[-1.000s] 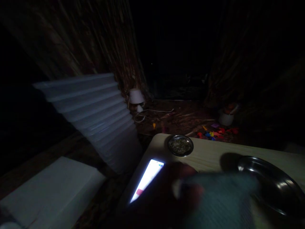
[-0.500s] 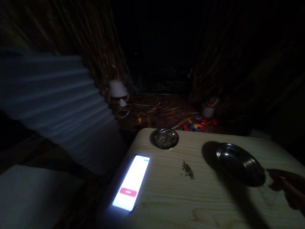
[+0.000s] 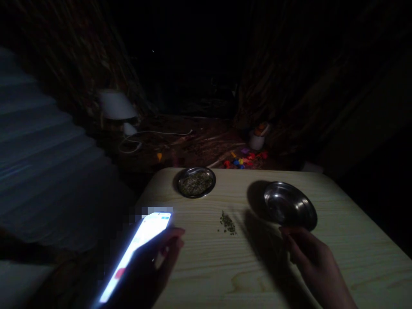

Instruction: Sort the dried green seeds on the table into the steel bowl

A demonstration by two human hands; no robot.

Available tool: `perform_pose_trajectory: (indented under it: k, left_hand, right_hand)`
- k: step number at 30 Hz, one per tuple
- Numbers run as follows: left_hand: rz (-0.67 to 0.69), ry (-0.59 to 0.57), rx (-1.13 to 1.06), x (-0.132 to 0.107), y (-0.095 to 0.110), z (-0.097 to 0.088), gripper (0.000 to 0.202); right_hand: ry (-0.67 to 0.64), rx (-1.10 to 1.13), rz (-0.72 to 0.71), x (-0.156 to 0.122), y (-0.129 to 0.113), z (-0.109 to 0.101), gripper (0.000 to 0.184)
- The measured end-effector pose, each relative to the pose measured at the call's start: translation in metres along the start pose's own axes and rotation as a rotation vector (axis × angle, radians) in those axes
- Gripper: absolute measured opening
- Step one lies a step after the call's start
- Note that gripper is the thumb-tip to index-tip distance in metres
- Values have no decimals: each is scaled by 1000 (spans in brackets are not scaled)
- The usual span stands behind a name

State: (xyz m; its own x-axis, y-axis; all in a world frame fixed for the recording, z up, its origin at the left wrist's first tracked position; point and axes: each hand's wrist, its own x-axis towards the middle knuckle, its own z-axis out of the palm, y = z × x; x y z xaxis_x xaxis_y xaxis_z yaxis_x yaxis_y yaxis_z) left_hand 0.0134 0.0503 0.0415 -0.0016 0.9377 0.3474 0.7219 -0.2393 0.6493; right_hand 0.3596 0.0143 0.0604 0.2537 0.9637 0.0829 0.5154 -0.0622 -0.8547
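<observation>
My left hand (image 3: 169, 253) is dark and reaches over the lit phone (image 3: 137, 240) at the table's left. Its fingers are bent with the tips close together, and what they hold, if anything, is hidden. My right hand (image 3: 310, 257) is closed in a pinch at the near rim of a shiny metal bowl (image 3: 286, 204). A faint see-through shape shows below those fingertips, too dim to name. Between the hands lies a small heap of greenish grains (image 3: 228, 223). Farther back, a metal dish (image 3: 213, 185) holds more grains.
Everything rests on a pale wooden table (image 3: 206, 274). Past its far edge, brightly coloured small pieces (image 3: 244, 159) lie on the floor near a white pot (image 3: 256, 141). A white lamp (image 3: 117, 104) and a white cable (image 3: 167, 132) are at left, beside a ribbed pale surface (image 3: 38, 159).
My left hand has come into view over the phone. My right hand has moved further into view beside the bowl. The whole scene has shifted left as the head turned.
</observation>
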Motion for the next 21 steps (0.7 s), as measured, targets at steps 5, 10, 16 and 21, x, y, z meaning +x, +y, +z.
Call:
perform_pose_trajectory:
  k: [5, 10, 16, 21]
  left_hand:
    - [-10, -129, -117, -14, 14, 52, 24]
    - [-72, -116, -174, -13, 19, 67, 24]
    - [249, -189, 28, 15, 20, 65, 25]
    - [293, -195, 40, 16, 20, 71, 30]
  right_hand:
    - [-116, -129, -111, 15, -14, 28, 27]
    - [-171, -313, -200, 35, -27, 46, 24]
    - [-212, -402, -266, 52, -36, 61, 24]
    - [-208, -408, -283, 56, -37, 71, 25]
